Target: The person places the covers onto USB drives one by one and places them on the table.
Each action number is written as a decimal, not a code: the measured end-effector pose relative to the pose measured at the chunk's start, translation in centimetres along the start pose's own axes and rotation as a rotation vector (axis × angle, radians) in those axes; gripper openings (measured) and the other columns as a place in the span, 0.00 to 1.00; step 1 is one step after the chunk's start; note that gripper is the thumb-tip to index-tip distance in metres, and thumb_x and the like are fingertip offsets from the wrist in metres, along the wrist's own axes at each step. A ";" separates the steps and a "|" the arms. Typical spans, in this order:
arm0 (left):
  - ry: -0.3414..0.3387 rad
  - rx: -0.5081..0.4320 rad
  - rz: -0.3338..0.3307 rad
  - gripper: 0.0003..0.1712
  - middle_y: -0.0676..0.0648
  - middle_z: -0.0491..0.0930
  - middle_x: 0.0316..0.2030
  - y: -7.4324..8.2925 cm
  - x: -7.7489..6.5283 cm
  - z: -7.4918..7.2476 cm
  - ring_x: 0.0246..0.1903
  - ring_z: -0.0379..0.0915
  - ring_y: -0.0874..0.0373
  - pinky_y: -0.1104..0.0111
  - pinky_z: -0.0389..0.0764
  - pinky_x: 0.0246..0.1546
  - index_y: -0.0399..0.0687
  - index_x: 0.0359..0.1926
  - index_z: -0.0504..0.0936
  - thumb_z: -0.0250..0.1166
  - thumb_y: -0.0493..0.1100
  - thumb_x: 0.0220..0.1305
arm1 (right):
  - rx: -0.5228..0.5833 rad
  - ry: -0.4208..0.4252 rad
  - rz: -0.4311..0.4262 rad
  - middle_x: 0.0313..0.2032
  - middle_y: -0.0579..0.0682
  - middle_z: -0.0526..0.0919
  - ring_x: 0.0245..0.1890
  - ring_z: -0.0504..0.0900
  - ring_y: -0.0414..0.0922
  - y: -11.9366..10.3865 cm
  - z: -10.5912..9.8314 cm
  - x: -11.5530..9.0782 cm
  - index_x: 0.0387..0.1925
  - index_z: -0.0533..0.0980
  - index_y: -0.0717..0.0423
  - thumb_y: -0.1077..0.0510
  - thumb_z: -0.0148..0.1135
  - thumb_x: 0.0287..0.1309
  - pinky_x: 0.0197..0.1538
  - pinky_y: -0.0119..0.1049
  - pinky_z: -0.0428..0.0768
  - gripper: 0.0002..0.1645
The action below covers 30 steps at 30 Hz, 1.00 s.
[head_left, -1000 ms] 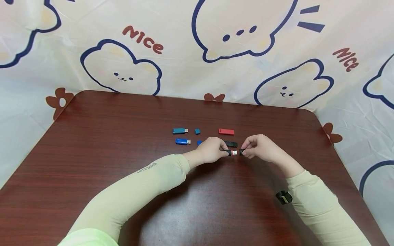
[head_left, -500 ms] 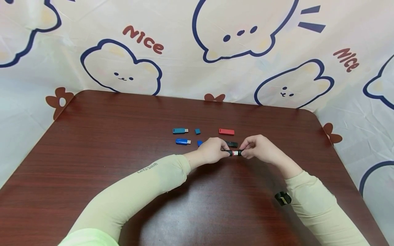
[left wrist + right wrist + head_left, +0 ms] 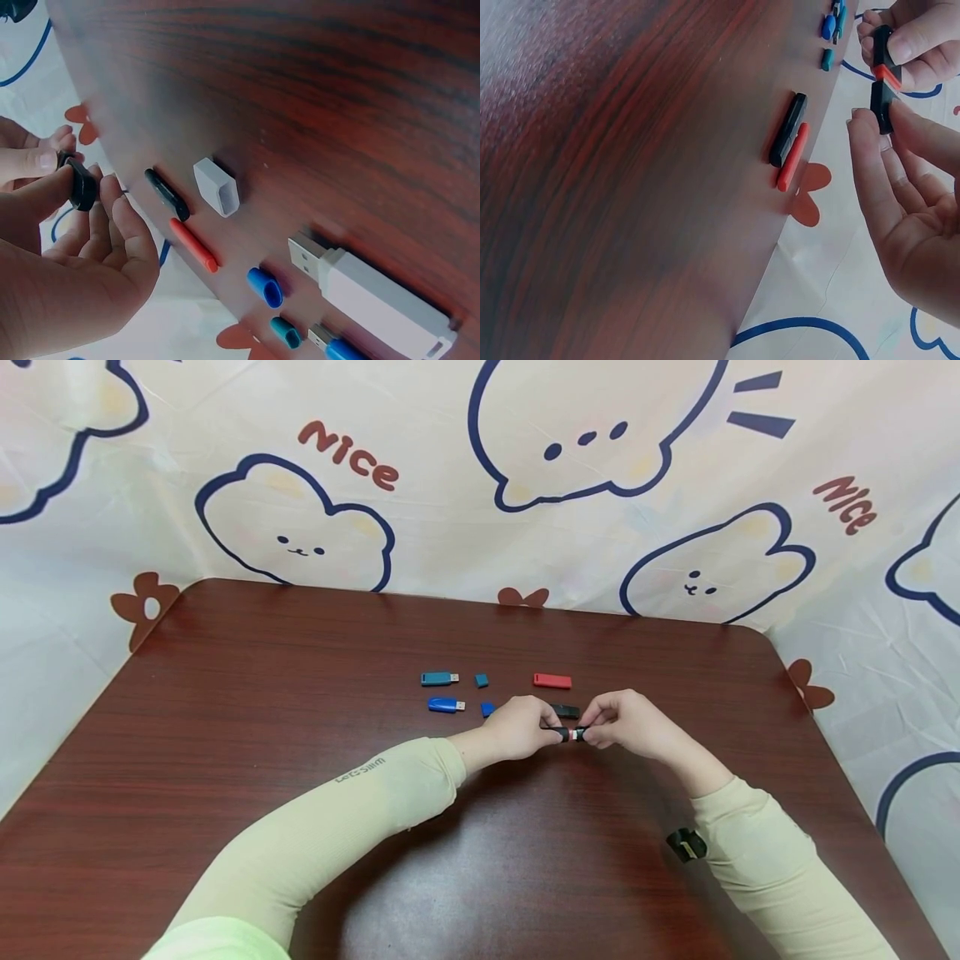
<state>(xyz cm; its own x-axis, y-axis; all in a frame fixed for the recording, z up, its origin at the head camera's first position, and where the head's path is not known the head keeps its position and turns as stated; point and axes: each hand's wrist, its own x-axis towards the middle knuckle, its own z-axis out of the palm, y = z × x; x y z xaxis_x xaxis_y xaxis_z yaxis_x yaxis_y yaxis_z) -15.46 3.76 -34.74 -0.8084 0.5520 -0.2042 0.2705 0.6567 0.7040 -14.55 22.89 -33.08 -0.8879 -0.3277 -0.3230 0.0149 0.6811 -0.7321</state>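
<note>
My left hand point(image 3: 516, 728) pinches the black body of a USB flash drive point(image 3: 558, 734) between thumb and fingers, its connector pointing right. A red band point(image 3: 887, 75) shows at the end of that body. Facing it, my right hand point(image 3: 628, 724) pinches a black cap point(image 3: 882, 106) between thumb and fingertip. In the head view the cap is at the connector's tip, with a sliver of bright metal still showing. In the right wrist view the cap lies right below the red band. Both hands are held up off the table.
Beyond the hands lie a teal drive point(image 3: 437, 679) with its cap point(image 3: 482, 681), a blue drive point(image 3: 444, 705) with its cap point(image 3: 487, 709), a red stick point(image 3: 552, 681) and a black stick point(image 3: 567, 712). The left wrist view adds a white drive point(image 3: 379, 304) and white cap point(image 3: 216, 186).
The right hand has moved slightly left with the cap. The gap between cap and connector has closed, and less of the metal shows. The left hand has barely moved.
</note>
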 end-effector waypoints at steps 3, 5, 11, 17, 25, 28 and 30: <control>0.000 0.001 0.001 0.08 0.52 0.81 0.29 0.1 0.0 0.0 0.25 0.65 0.64 0.77 0.64 0.23 0.45 0.37 0.85 0.63 0.43 0.61 | 0.004 -0.003 0.002 0.28 0.54 0.82 0.31 0.84 0.49 -0.1 0.0 0.0 0.35 0.77 0.68 0.68 0.62 0.53 0.37 0.39 0.83 0.06; 0.003 0.002 0.005 0.08 0.52 0.81 0.29 0.1 0.0 -0.1 0.24 0.66 0.64 0.77 0.64 0.23 0.45 0.37 0.85 0.63 0.42 0.61 | 0.007 -0.003 0.003 0.28 0.54 0.82 0.31 0.84 0.49 -0.1 0.0 0.0 0.35 0.77 0.68 0.68 0.62 0.53 0.37 0.39 0.83 0.06; 0.008 -0.008 0.017 0.08 0.51 0.82 0.30 -0.1 0.0 -0.1 0.24 0.65 0.64 0.78 0.63 0.23 0.44 0.37 0.85 0.63 0.42 0.61 | 0.014 -0.004 -0.003 0.29 0.54 0.82 0.31 0.84 0.49 0.0 0.0 0.1 0.35 0.77 0.69 0.68 0.61 0.53 0.38 0.40 0.83 0.06; 0.014 -0.023 0.030 0.08 0.51 0.83 0.31 -0.2 -0.1 -0.2 0.25 0.65 0.65 0.78 0.64 0.24 0.44 0.37 0.85 0.63 0.42 0.61 | 0.022 0.000 -0.002 0.29 0.55 0.82 0.32 0.85 0.51 -0.1 0.1 0.1 0.35 0.77 0.69 0.68 0.62 0.53 0.39 0.42 0.83 0.07; 0.022 -0.072 0.025 0.08 0.50 0.84 0.32 -0.2 -0.1 -0.4 0.26 0.66 0.64 0.77 0.65 0.26 0.44 0.38 0.85 0.63 0.42 0.61 | 0.059 0.021 -0.009 0.29 0.57 0.84 0.32 0.85 0.52 -0.3 0.0 -0.1 0.35 0.78 0.70 0.67 0.63 0.53 0.39 0.41 0.83 0.08; 0.022 -0.074 0.019 0.08 0.50 0.83 0.31 -0.2 -0.1 -0.4 0.26 0.65 0.64 0.77 0.64 0.25 0.44 0.38 0.85 0.63 0.42 0.61 | 0.069 0.025 -0.019 0.30 0.58 0.84 0.33 0.85 0.53 -0.3 0.0 -0.2 0.35 0.78 0.71 0.67 0.63 0.53 0.39 0.42 0.83 0.08; 0.023 -0.075 0.018 0.08 0.50 0.83 0.31 -0.1 -0.1 -0.4 0.26 0.65 0.64 0.77 0.64 0.25 0.44 0.38 0.85 0.63 0.42 0.61 | 0.074 0.025 -0.025 0.30 0.58 0.85 0.32 0.85 0.53 -0.3 0.0 -0.2 0.35 0.78 0.71 0.67 0.63 0.53 0.39 0.42 0.83 0.08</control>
<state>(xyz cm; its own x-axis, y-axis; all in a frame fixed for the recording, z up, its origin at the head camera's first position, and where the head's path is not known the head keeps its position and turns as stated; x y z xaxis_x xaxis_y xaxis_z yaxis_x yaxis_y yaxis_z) -15.63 3.41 -34.56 -0.8159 0.5508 -0.1759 0.2460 0.6061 0.7564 -14.39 22.74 -32.86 -0.8995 -0.3268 -0.2899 0.0259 0.6227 -0.7821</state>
